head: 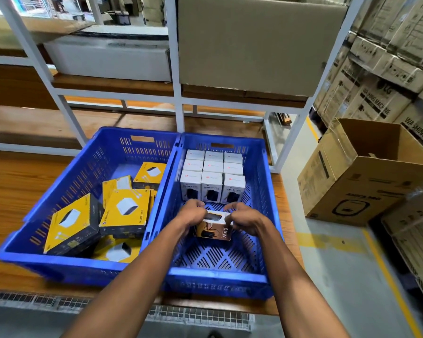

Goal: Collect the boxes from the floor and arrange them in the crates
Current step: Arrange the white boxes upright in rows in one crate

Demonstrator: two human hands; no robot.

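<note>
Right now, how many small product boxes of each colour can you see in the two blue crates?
White boxes, right crate: 9, in three rows of three
Yellow-and-black boxes, left crate: 6 visible, loosely piled; more may be hidden
Orange-and-white 65W box, held by both hands over the right crate: 1
Total: 16

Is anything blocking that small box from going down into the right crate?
Nothing visible. Both hands, left and right, hold the box over bare crate floor, just in front of the white boxes.
</note>
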